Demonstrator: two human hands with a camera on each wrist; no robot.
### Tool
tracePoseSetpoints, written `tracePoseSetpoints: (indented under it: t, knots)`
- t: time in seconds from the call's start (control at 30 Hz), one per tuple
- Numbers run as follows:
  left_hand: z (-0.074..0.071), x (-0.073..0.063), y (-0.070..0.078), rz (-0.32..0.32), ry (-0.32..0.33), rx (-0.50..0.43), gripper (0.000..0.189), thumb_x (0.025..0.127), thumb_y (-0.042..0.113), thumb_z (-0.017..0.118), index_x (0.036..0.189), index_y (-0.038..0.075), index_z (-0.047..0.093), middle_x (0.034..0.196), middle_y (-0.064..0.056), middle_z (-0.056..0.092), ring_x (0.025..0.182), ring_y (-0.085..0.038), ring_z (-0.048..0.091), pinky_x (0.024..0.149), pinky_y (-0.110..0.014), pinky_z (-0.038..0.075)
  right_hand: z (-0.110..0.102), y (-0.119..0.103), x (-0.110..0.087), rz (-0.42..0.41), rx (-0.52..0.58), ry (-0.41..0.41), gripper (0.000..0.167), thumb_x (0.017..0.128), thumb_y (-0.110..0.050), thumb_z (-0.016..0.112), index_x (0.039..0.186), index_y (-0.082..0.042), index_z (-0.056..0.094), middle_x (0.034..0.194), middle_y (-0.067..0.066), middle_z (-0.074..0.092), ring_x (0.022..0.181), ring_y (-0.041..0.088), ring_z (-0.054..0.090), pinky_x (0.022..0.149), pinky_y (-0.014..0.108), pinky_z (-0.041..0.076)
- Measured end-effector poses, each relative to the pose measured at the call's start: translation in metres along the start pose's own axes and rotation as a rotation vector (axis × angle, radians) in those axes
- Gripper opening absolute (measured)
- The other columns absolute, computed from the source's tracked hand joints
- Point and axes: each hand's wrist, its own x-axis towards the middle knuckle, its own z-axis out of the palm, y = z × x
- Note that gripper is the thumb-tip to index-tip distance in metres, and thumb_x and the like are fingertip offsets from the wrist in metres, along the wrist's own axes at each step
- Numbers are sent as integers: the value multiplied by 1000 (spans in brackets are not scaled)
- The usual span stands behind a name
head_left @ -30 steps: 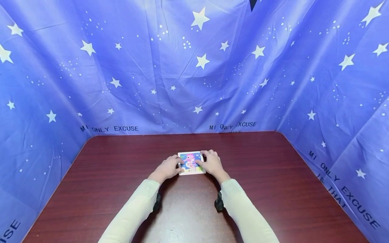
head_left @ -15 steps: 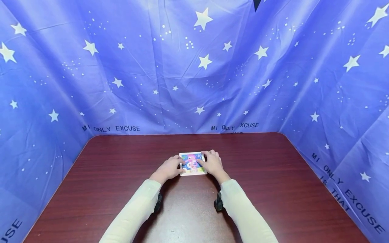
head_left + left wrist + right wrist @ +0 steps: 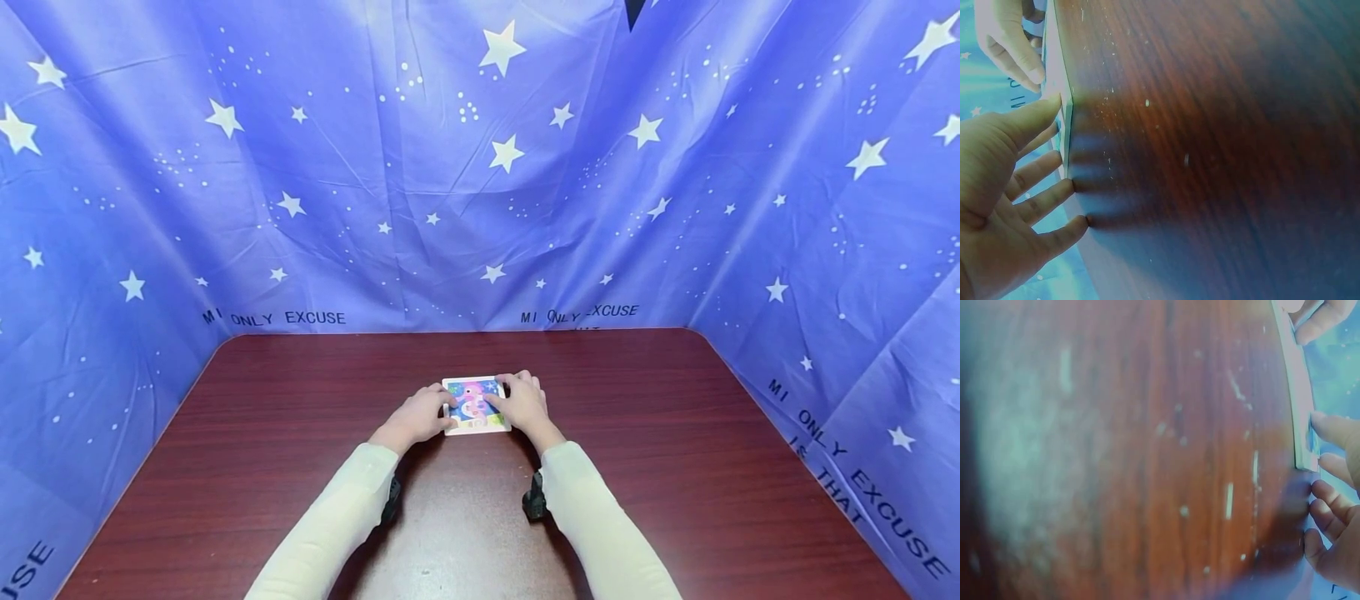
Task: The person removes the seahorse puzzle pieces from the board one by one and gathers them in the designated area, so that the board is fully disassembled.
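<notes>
A small, flat, square picture board (image 3: 474,411) with a white border and a pink seahorse on blue lies near the table's middle. At its left side, my left hand (image 3: 415,414) rests with the thumb by the near corner and another fingertip over the picture. My right hand (image 3: 525,406) has its thumb reaching onto the seahorse and its fingers at the far right corner. In the left wrist view the board's edge (image 3: 1067,134) is seen side-on, fingertips of the left hand (image 3: 997,181) along it. The right wrist view shows the right hand's fingers (image 3: 1329,499) spread beside the board's corner.
The dark red-brown table (image 3: 315,375) carries the board. Blue curtains (image 3: 420,167) with white stars stand along its back and sides. A small black device (image 3: 535,500) shows at the right wrist, and another (image 3: 391,500) at the left.
The head view has shifted slightly, so the board and left hand appear a little further right. Both hands stay on the board in nearly the same pose.
</notes>
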Motion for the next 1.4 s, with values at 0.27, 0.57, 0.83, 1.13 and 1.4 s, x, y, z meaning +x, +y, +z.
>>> tracePoseSetpoints:
  t: [0.27, 0.57, 0.83, 1.13, 1.4]
  knots:
    - [-1, 0, 0, 5, -6, 0, 28, 85, 21, 68, 109, 7, 66, 115, -11, 57, 107, -28, 53, 96, -42, 44, 1, -4, -2, 39, 55, 42, 46, 81, -38, 71, 120, -15, 63, 112, 13, 54, 104, 29, 47, 81, 41, 36]
    - [-2, 0, -1, 29, 5, 4, 28, 84, 21, 69, 108, 7, 66, 115, -12, 57, 107, -29, 54, 96, -41, 44, 4, -5, -1, 65, 111, 86, 44, 78, -34, 74, 116, -16, 64, 107, 9, 56, 101, 27, 51, 77, 39, 33]
    - [-4, -1, 1, 17, 1, -12, 28, 84, 20, 69, 108, 6, 66, 115, -12, 57, 108, -29, 54, 97, -41, 43, 5, -5, -2, 74, 130, 90, 43, 78, -33, 75, 116, -16, 64, 102, 8, 56, 96, 26, 52, 76, 38, 32]
    - [-3, 0, 1, 25, 8, -13, 28, 82, 19, 71, 106, 6, 67, 112, -12, 58, 105, -29, 55, 96, -40, 44, 2, -4, -1, 61, 164, 88, 42, 78, -30, 75, 116, -16, 64, 100, 8, 57, 94, 23, 53, 76, 39, 32]
    - [0, 3, 0, 5, -9, -8, 28, 83, 20, 70, 107, 6, 67, 114, -11, 58, 107, -28, 54, 98, -40, 43, 1, -2, -1, 64, 194, 100, 38, 78, -25, 74, 114, -15, 65, 98, 7, 57, 93, 23, 55, 79, 40, 34]
